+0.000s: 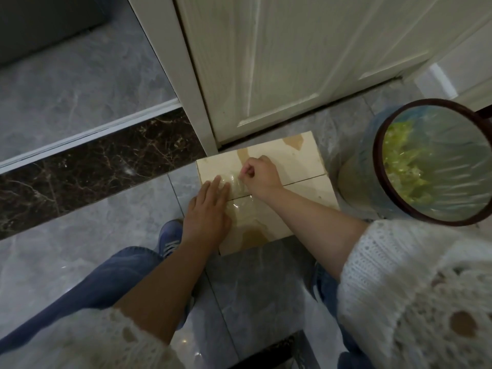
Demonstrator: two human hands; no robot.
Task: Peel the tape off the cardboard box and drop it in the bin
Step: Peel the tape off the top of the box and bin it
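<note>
No brand, label or writing can be read on any thing here.

The cardboard box (300, 161) lies flat on the grey tile floor (93, 235), its far edge near the foot of a white door (292, 62). The right hand (259, 173) is curled into a fist on top of the box, and its thumb and fingers pinch the clear tape (235, 182) at a lifted, crinkled part. Directly at the left of this pinch, the left hand (210, 211) lies flat on the box with straight fingers, and its fingertips press on the same strip of tape. From the pinch the tape runs toward the person, across the seam between the two flaps. Brown torn patches show on the box, beyond the pinch and also nearer to the person.

To the right of the pinch, just beside the box, stands the round bin (378, 182) with a dark rim. It is lined with a clear plastic bag (458, 161), and yellow-green scraps (402, 155) lie inside, on the left part of the bottom.
</note>
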